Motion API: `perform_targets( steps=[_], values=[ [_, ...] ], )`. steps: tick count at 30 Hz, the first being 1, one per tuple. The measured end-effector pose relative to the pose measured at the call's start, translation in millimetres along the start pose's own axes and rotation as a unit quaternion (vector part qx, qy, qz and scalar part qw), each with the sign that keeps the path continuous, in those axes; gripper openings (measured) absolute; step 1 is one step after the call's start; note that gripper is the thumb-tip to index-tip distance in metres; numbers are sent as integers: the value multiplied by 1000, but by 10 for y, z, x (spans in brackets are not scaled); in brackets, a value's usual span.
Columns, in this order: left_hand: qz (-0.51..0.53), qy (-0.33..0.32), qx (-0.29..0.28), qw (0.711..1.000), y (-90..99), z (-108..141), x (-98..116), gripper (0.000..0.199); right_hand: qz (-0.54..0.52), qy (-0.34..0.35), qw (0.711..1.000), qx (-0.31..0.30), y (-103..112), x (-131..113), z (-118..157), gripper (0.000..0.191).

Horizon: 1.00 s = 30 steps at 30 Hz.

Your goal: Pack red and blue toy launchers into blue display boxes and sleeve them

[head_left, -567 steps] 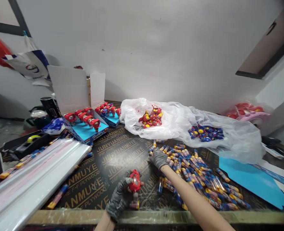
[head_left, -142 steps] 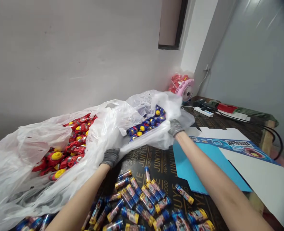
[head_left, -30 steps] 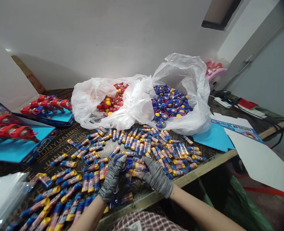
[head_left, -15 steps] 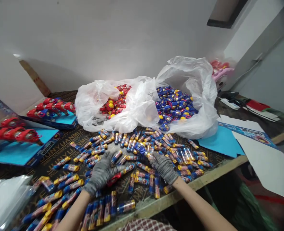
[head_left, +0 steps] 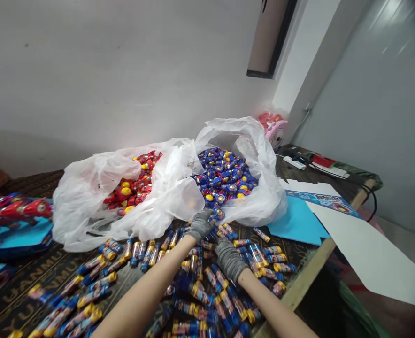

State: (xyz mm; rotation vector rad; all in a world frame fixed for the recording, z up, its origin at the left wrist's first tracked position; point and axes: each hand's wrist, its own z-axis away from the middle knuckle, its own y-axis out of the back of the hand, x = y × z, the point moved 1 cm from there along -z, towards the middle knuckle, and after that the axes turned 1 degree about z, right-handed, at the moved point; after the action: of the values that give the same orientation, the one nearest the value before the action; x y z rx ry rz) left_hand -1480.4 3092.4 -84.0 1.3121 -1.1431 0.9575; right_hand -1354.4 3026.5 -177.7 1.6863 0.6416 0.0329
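Observation:
My left hand [head_left: 201,225], in a grey knit glove, reaches forward to the front of the right-hand plastic bag. Its fingers are curled against a shiny blue toy piece [head_left: 218,214] with a round medallion. Just behind and to the right, my right hand [head_left: 229,259], gloved alike, has bent fingers low among the printed tubes; what they hold is hidden. Blue tubes with yellow ends [head_left: 228,305] lie scattered around and under both forearms. The white plastic bag [head_left: 269,197] beyond my hands is full of blue toy pieces [head_left: 225,171].
Another plastic bag [head_left: 77,197] holds red toy pieces [head_left: 146,180]. At left, red toys stand on a blue tray [head_left: 34,232]. Blue and white printed cardboard [head_left: 299,220] overhangs the wooden table edge [head_left: 309,272]. A pink fan [head_left: 277,133] and a power strip [head_left: 294,163] are behind.
My view has swung right and up. My left hand has moved from the tubes at left, across to the blue pieces' bag. A red piece near it has gone from sight.

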Motion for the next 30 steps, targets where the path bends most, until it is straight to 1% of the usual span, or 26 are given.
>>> perform_targets(
  steps=[2,3,4,5,7,8,9,10,11,13,14,16,18,20,21,22,24,26,27,29,30],
  values=[
    [-23,10,8,1000,-330,-391,-68,15,-31,-19,999,12,-7,73,72,23],
    [-35,21,9,999,-453,-540,-111,17,-68,-39,996,30,17,130,122,21],
    [-40,37,9,998,-546,-658,-155,18,-123,-66,988,59,58,199,178,18],
    [-43,52,6,998,-609,-747,-195,18,-194,-99,972,90,112,276,234,16],
    [-41,78,-3,996,-657,-850,-249,16,-340,-160,916,139,231,433,334,17],
    [-36,87,-7,996,-646,-867,-257,14,-397,-182,887,151,286,505,375,20],
    [-29,92,-12,995,-617,-864,-249,11,-435,-195,865,160,333,569,410,23],
    [-18,95,-15,995,-574,-838,-225,10,-443,-197,858,169,372,624,441,27],
    [-4,97,-18,995,-522,-789,-189,12,-428,-192,864,180,401,667,469,29],
    [36,102,-27,994,-411,-619,-94,25,-370,-176,889,203,429,714,515,29],
    [59,108,-33,992,-361,-502,-44,30,-335,-163,903,213,431,715,531,29],
    [109,126,-45,985,-294,-226,37,33,-266,-136,926,229,421,672,542,31],
    [194,163,-39,967,-276,58,70,35,-195,-97,945,245,411,573,522,34],
    [283,204,-15,937,-291,305,53,39,-140,-61,955,255,409,440,490,34],
    [314,212,3,925,-302,406,33,40,-124,-50,957,256,413,370,478,34],
    [325,205,21,923,-308,492,12,39,-109,-39,960,255,420,302,472,33],
    [286,154,64,944,-300,626,-16,35,-74,-16,964,254,449,176,484,33],
    [216,89,102,967,-269,731,-5,29,-43,7,968,248,502,70,516,34],
    [183,65,116,974,-250,777,14,26,-38,13,970,240,540,25,533,35],
    [142,39,131,980,-213,857,70,22,-64,-1,974,217,644,-51,556,37],
    [129,33,131,982,-197,891,101,22,-98,-15,975,200,710,-84,559,38]
  ],
)
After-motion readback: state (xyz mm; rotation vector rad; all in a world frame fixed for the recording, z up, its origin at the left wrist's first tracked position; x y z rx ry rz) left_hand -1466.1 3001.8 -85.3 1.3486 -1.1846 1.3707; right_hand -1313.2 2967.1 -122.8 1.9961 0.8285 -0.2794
